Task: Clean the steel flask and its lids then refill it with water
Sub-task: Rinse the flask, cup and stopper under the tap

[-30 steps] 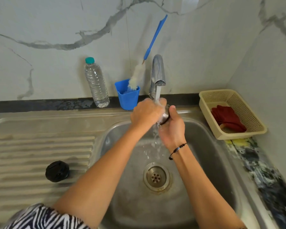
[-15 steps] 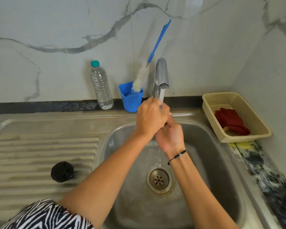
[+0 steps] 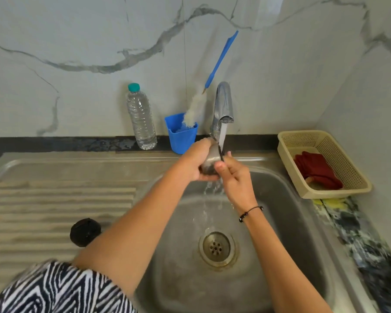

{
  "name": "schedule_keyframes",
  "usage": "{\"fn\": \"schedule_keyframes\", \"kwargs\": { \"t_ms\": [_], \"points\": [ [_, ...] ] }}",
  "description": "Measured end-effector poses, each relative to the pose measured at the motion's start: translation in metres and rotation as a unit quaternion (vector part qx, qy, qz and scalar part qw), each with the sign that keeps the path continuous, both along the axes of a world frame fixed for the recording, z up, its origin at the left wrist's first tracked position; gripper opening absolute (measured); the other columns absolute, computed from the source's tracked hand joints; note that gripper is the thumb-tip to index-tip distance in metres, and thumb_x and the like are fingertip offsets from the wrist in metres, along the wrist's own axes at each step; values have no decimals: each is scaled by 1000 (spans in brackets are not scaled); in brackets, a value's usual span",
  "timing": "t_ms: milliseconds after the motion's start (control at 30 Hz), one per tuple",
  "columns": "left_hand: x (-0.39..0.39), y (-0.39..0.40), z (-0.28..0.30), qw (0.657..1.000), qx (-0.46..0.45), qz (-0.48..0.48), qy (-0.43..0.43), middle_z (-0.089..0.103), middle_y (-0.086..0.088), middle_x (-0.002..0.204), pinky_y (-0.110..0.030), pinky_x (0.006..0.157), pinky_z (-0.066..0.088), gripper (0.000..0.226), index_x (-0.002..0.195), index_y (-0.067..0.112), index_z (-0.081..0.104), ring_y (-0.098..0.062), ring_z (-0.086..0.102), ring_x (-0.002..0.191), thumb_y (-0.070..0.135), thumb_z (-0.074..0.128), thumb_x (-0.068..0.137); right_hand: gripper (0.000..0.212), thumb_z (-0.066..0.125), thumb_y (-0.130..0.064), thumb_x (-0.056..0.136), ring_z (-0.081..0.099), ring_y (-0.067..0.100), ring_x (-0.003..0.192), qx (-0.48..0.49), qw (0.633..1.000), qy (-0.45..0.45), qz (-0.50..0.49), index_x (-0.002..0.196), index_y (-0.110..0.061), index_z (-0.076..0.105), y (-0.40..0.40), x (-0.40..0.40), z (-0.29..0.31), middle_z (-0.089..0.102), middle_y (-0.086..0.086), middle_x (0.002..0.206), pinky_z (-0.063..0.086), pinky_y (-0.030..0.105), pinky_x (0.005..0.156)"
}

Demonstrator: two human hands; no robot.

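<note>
Under the running tap [image 3: 222, 107], over the sink [image 3: 287, 213], both hands are working on a steel lid [image 3: 209, 160]. Left hand [image 3: 195, 161] is cupping it from 9 o'clock, fingers curling round its body; right hand [image 3: 234, 177] is pinching its dark rim from 3 o'clock. Water is streaming down toward the drain [image 3: 216, 247]. At 8 o'clock, on the draining board [image 3: 54, 199], a black cap [image 3: 84, 231] is lying well apart.

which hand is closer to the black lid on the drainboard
Left. The left hand is under the tap on the side toward the black lid; the right hand is beyond it, farther away.
</note>
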State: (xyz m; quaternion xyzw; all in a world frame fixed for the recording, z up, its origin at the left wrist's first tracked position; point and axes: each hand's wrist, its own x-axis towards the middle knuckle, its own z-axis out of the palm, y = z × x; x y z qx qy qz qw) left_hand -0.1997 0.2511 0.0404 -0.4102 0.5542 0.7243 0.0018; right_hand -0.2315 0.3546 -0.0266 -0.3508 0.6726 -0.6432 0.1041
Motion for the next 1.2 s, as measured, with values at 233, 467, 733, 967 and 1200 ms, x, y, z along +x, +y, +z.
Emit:
{"fn": "schedule_keyframes", "kwargs": {
  "t_ms": [233, 467, 733, 967, 1200],
  "points": [
    [-4, 32, -44, 926, -305, 73, 209, 58, -5, 105, -29, 81, 48, 32, 113, 23, 58, -14, 57, 93, 42, 49, 89, 30, 40, -3, 93, 49, 21, 73, -189, 884, -424, -58, 71, -9, 58, -16, 8, 14, 54, 6, 71, 43, 32, 71],
    [14, 15, -52, 914, -275, -63, 290, 60, -3, 107, -28, 84, 54, 58, 128, 30, 45, -16, 62, 95, 33, 72, 77, 43, 35, -30, 100, 58, 32, 110, -241, 698, -674, 16, 121, 3, 52, -2, -3, 31, 60, 22, 120, 54, 43, 79],
    [5, 26, -36, 930, -214, 129, 271, 63, 5, 79, -15, 66, 47, 32, 91, 16, 64, 3, 62, 72, 24, 35, 104, 40, 29, -29, 102, 60, 30, 102, -178, 706, -686, -2, 123, -5, 53, -12, -3, 28, 62, 19, 114, 49, 42, 80],
    [0, 28, -32, 989, 62, 116, 65, 63, -11, 101, -29, 70, 50, 26, 95, 17, 57, -20, 60, 88, 31, 36, 102, 18, 46, -23, 96, 62, 23, 83, -40, 845, -519, -119, 94, -8, 58, -15, -19, 31, 63, 10, 90, 52, 37, 73],
    [6, 23, -22, 963, 83, 195, 169, 61, -3, 69, -31, 73, 49, 21, 82, 16, 52, -14, 58, 67, 20, 43, 101, 23, 36, -32, 96, 50, 17, 87, 96, 988, -10, -120, 108, -17, 49, -22, -10, 22, 52, 4, 99, 44, 30, 75]
  ]
}}
